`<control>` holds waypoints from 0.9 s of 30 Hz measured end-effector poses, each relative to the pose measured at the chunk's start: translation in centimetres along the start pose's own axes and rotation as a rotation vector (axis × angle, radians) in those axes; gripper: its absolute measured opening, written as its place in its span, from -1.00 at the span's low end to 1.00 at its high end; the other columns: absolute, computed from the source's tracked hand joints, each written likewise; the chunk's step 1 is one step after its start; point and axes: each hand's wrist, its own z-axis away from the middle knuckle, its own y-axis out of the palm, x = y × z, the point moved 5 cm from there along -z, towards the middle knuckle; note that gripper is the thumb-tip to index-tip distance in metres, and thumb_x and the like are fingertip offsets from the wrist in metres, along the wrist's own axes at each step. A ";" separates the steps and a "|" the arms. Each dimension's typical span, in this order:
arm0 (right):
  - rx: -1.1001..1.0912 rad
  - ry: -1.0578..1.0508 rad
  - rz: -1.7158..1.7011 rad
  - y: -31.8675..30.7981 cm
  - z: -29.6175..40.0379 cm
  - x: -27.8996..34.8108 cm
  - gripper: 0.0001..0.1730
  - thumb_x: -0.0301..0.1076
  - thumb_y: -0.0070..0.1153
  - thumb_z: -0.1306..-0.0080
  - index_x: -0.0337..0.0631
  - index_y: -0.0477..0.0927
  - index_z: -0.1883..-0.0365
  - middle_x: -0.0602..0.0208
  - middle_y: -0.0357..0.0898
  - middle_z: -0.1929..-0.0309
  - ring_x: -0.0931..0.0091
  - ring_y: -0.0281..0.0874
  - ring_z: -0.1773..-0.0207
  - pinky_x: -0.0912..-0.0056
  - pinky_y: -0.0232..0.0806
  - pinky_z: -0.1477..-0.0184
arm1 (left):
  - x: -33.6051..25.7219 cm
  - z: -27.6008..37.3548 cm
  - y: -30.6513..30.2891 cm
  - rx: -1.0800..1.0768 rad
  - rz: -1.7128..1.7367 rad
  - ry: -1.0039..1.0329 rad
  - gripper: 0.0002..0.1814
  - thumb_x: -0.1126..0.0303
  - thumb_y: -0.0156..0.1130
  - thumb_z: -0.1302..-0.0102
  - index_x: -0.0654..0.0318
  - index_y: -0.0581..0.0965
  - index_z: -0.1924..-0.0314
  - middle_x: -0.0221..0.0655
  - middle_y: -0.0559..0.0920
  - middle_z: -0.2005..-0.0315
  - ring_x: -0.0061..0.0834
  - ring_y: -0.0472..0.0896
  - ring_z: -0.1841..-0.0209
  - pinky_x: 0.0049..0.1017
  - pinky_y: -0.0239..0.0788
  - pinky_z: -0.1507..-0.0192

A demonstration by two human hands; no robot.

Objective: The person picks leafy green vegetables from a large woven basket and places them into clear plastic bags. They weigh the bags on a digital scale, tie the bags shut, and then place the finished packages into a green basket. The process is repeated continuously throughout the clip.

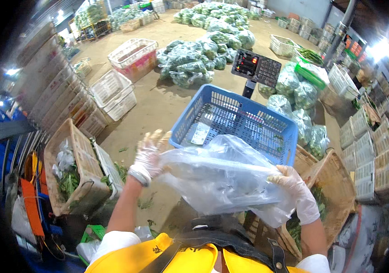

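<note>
A clear plastic bag [221, 177] spreads between my gloved hands, above the near edge of a blue perforated crate [198, 99]. My right hand [291, 181] pinches the bag's right side with thumb and fingers. At the bag's left end is my left hand [150, 153], its fingers spread upward. Whether its thumb grips the plastic is not plain. Inside the crate lie a white printed label [200, 134] and a few green leaf scraps. Behind the crate, a scale display [256, 67] with lit red digits stands on a post.
Bags of green vegetables [187, 58] lie in heaps on the floor ahead, with more bags [303, 95] right of the scale. Stacked white crates [51, 78] rise at left. Worn crates with leaves flank me, one at left [89, 163] and one at right [339, 191].
</note>
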 end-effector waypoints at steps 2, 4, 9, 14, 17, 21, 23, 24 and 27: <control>-0.004 -0.030 0.057 0.2 -1.1 1.3 -0.66 -0.29 0.28 -0.06 -0.29 0.56 0.24 0.45 0.55 0.35 0.63 0.43 0.30 0.58 0.27 0.21 | -7.3 -1.5 -2.4 0.005 0.262 0.174 0.11 -0.04 0.40 0.19 -0.02 0.03 -0.35 -0.14 -0.12 -0.36 0.05 -0.24 -0.38 0.01 -0.42 -0.32; 0.060 -0.074 0.019 1.3 -1.9 4.1 -0.64 -0.28 0.28 -0.04 -0.29 0.55 0.23 0.42 0.57 0.34 0.61 0.44 0.30 0.55 0.28 0.23 | -12.5 -3.3 -0.9 0.057 0.249 0.275 0.33 -0.07 0.43 0.27 -0.01 -0.24 -0.38 -0.01 -0.18 -0.35 0.11 -0.27 -0.37 -0.01 -0.44 -0.33; -0.397 -0.093 0.364 -10.0 -5.3 3.1 -0.69 -0.41 0.23 -0.04 -0.20 0.53 0.21 0.41 0.59 0.35 0.48 0.50 0.28 0.40 0.36 0.18 | -10.7 -10.1 11.1 0.521 1.246 -0.076 -0.68 0.21 0.24 -0.15 0.18 0.48 0.14 -0.43 0.52 0.28 -0.53 0.47 0.16 -0.41 0.26 0.06; -0.701 0.018 1.523 -17.4 -6.6 2.7 -0.38 -0.49 0.20 0.08 -0.12 0.39 -0.04 0.25 0.49 0.15 0.26 0.43 0.07 0.31 0.31 -0.01 | -9.9 -14.1 13.9 0.463 1.832 -0.353 -0.77 0.27 0.29 -0.15 0.16 0.51 0.24 -0.54 0.55 0.35 -0.68 0.48 0.28 -0.64 0.32 0.22; -0.467 -0.772 1.143 -8.8 -8.6 5.6 -0.45 -0.44 0.20 0.07 -0.08 0.39 0.03 0.29 0.46 0.15 0.32 0.42 0.09 0.32 0.33 0.03 | -9.1 -16.9 15.4 0.341 1.694 -0.366 -0.75 0.27 0.33 -0.12 0.14 0.51 0.23 -0.56 0.54 0.36 -0.71 0.43 0.27 -0.64 0.26 0.18; 0.041 -0.639 1.113 -4.4 -17.1 -2.2 -0.77 -0.43 0.11 -0.03 -0.07 0.53 0.29 0.31 0.56 0.34 0.26 0.56 0.29 0.30 0.43 0.22 | -10.1 -21.7 17.7 0.423 1.494 -0.304 -0.67 0.28 0.37 -0.04 0.20 0.51 0.21 -0.52 0.54 0.38 -0.60 0.44 0.23 -0.55 0.26 0.13; 0.091 -0.121 1.294 -8.7 -23.9 -10.9 -0.74 -0.25 0.02 -0.12 -0.15 0.57 0.26 0.15 0.57 0.23 0.23 0.54 0.15 0.24 0.41 0.13 | -7.1 -23.3 17.4 0.439 1.063 -0.248 -0.61 0.31 0.38 0.02 0.23 0.50 0.17 -0.41 0.55 0.36 -0.47 0.47 0.21 -0.48 0.27 0.10; 0.139 0.131 1.403 -10.9 -26.9 -15.1 -0.68 -0.17 -0.02 -0.17 -0.19 0.59 0.25 0.06 0.57 0.18 0.22 0.54 0.09 0.22 0.40 0.08 | -5.3 -24.1 17.3 0.446 0.815 -0.243 -0.57 0.33 0.38 0.06 0.24 0.49 0.14 -0.34 0.55 0.33 -0.38 0.48 0.19 -0.44 0.28 0.08; 0.225 0.062 1.280 -11.3 -27.3 -16.2 -0.47 0.03 0.14 -0.02 -0.25 0.59 0.21 -0.02 0.54 0.13 0.19 0.51 0.04 0.20 0.36 0.01 | -2.3 -23.4 14.4 0.139 0.101 -0.243 -0.46 0.36 0.33 0.09 0.17 0.42 0.02 -0.23 0.51 0.22 -0.24 0.47 0.14 -0.34 0.30 0.05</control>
